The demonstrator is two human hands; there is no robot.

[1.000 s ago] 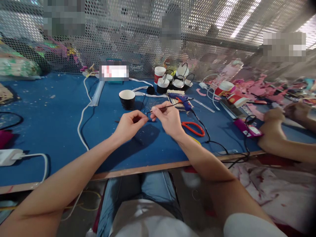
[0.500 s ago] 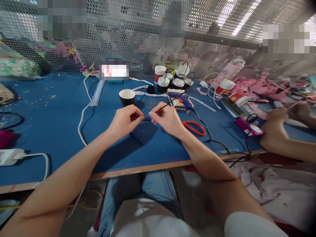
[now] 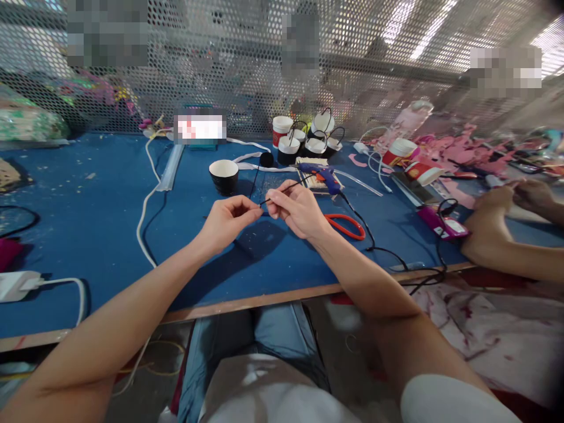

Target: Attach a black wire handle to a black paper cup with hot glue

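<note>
My left hand (image 3: pixel 230 222) is closed in a pinch on a thin black cord (image 3: pixel 264 202), over the middle of the blue table. Close beside it, my right hand (image 3: pixel 296 207) pinches the same dark strand, and a thin black length sticks out past its fingers to the upper right. From a small black roll (image 3: pixel 267 160) a black thread (image 3: pixel 254 181) runs down toward my left fingers; where it joins the cord I cannot tell. A cup (image 3: pixel 224 177) wrapped in black, white inside, stands just beyond my left hand. Orange-handled scissors (image 3: pixel 346 227) lie right of my right hand.
A blue glue gun (image 3: pixel 326 177) rests on a pale stand, its black cable trailing right. Several black-wrapped cups (image 3: pixel 315 147) with looped handles stand behind. A white cable (image 3: pixel 143 220) crosses the left side. Another person's arm (image 3: pixel 493 235) rests at right, near a purple box (image 3: pixel 443 223).
My left hand has shifted slightly toward my right hand, and a short piece of black cord now shows between the fingertips. The thread from the roll now runs straighter. The camera view has shifted slightly.
</note>
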